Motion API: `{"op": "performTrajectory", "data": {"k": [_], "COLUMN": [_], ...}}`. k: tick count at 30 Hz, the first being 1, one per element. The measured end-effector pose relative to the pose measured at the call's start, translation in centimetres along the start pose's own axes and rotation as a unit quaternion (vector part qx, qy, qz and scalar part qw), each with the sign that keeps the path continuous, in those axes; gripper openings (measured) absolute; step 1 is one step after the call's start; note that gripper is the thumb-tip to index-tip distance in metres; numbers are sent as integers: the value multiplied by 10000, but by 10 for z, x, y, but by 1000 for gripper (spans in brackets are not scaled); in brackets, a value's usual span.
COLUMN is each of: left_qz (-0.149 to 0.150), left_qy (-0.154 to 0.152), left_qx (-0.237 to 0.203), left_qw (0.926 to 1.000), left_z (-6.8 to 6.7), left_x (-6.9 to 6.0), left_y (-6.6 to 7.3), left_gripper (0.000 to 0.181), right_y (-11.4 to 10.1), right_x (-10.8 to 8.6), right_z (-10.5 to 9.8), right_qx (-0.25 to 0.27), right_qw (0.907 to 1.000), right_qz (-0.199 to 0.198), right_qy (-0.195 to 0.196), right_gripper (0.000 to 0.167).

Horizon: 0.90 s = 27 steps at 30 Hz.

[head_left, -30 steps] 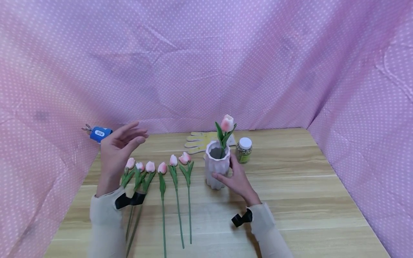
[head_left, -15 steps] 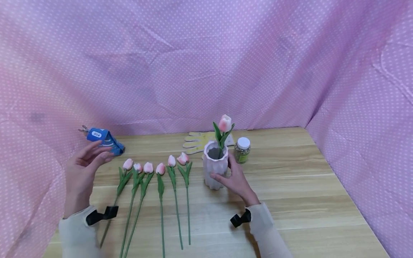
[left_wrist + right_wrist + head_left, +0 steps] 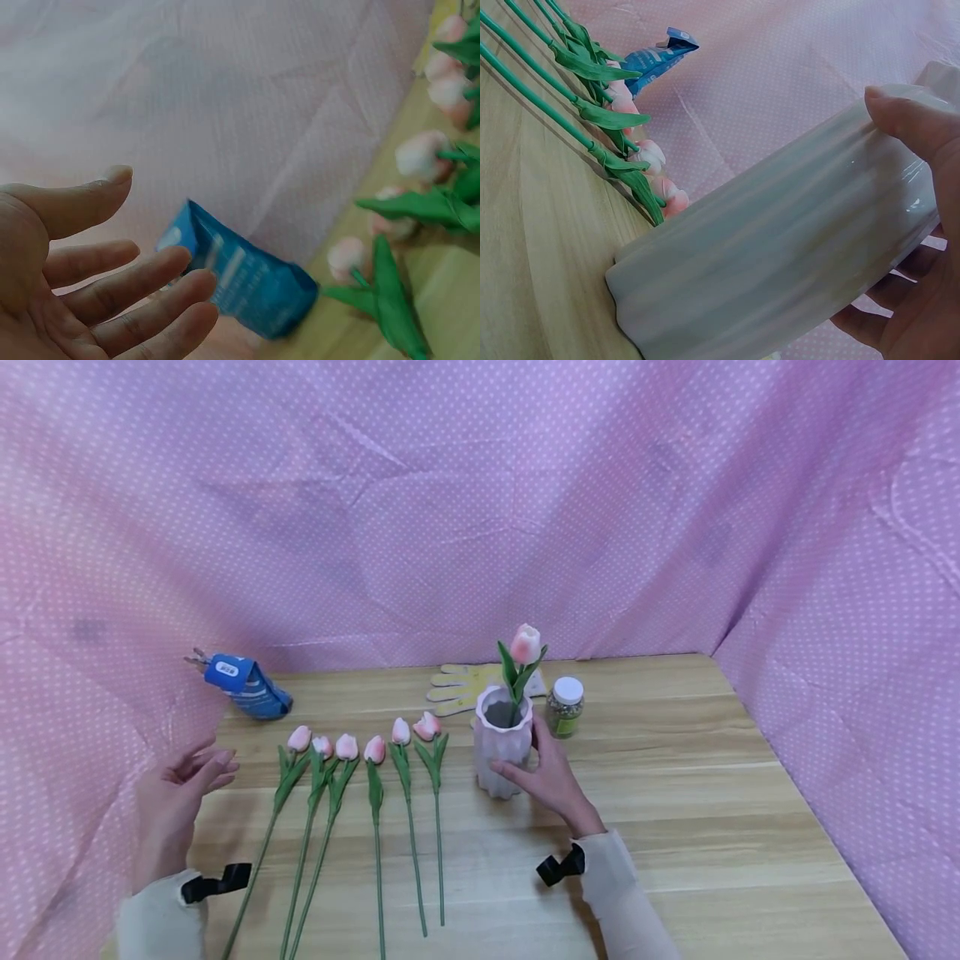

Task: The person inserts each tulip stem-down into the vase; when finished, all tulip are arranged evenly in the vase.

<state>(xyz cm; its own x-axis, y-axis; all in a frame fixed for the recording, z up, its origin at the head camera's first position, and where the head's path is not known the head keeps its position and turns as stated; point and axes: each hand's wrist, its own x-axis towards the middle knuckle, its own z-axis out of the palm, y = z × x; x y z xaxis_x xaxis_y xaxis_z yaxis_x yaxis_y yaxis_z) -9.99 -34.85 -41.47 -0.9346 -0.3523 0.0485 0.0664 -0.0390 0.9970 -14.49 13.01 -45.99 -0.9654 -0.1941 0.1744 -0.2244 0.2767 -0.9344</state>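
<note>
My right hand (image 3: pixel 553 777) grips a white fluted vase (image 3: pixel 501 756) from its right side, thumb across the front; the right wrist view shows the fingers curled behind the vase (image 3: pixel 780 240). One pink tulip (image 3: pixel 527 645) with green leaves stands in the vase, leaning toward the right rim. At the far left, my left hand (image 3: pixel 174 806) hovers beside the leftmost lying tulip (image 3: pixel 298 739), holding nothing. Its fingers are loosely extended in the left wrist view. Several pink tulips (image 3: pixel 375 750) lie in a row on the table, stems toward me.
A blue packet (image 3: pixel 251 687) with metal tips poking out lies at the back left. Behind the vase is a yellow-and-white glove (image 3: pixel 457 687). A white-lidded jar (image 3: pixel 566 708) stands right of the vase. Pink dotted cloth (image 3: pixel 480 527) surrounds the wooden table (image 3: pixel 697 810).
My left hand has moved left and down toward me, away from above the tulips, uncovering the blue packet. The right hand keeps its hold on the vase.
</note>
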Motion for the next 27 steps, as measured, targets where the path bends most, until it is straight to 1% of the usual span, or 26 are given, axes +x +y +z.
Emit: {"op": "performTrajectory", "data": {"k": [2,6,8,12,13,14,15,17,19,20,22,24,26,27], "left_qz": [-209,-567,-713,-1011,-1067,-1113,-1176,-1269,-1360,-1410,-1487,-1512,-1448,-1405], "left_qy": [-8,-174,-243,-316,-331,-363,-403,-481,-550,-577,-614,-633,-704,-741], "left_qx": [223,683,1030,1664,1830,2000,2126,2469,2901,3106,3414,3669,3889,3938], "left_qw": [9995,9959,9918,9804,9768,9728,9692,9595,9457,9383,9261,9157,9071,9054], "left_z": [-4,-10,-12,-14,-14,-14,-14,-15,-15,-15,-13,-12,-10,-9], "left_x": [-1,-3,-3,-5,-5,-6,-6,-7,-8,-8,-8,-9,-9,-10], "left_y": [-10,-28,-36,-46,-48,-49,-51,-53,-55,-55,-57,-58,-59,-60], "left_gripper": [29,26,25,24,26,32,39,56,68,70,70,68,67,66], "right_y": [0,-1,-1,-1,-1,-1,-1,-1,-2,-2,-3,-3,-3,-3], "right_x": [0,0,-1,-1,0,0,0,0,0,0,-1,-1,-1,-1], "right_z": [0,0,0,0,0,-1,-1,-1,-1,-1,-1,-1,-1,-1], "right_qx": [0,1,-8,-7,-11,-8,-12,-5,-3,-5,4,-3,-16,-19], "right_qw": [10000,10000,10000,9999,9999,9999,9999,9999,10000,10000,10000,10000,10000,10000], "right_qz": [-10,-52,-73,-121,-129,-129,-125,-101,-48,-18,11,45,62,60], "right_qy": [-7,-22,-26,-32,-33,-35,-38,-41,-47,-50,-57,-61,-61,-59], "right_gripper": [91,91,90,90,90,89,89,90,91,91,91,92,92,92]}}
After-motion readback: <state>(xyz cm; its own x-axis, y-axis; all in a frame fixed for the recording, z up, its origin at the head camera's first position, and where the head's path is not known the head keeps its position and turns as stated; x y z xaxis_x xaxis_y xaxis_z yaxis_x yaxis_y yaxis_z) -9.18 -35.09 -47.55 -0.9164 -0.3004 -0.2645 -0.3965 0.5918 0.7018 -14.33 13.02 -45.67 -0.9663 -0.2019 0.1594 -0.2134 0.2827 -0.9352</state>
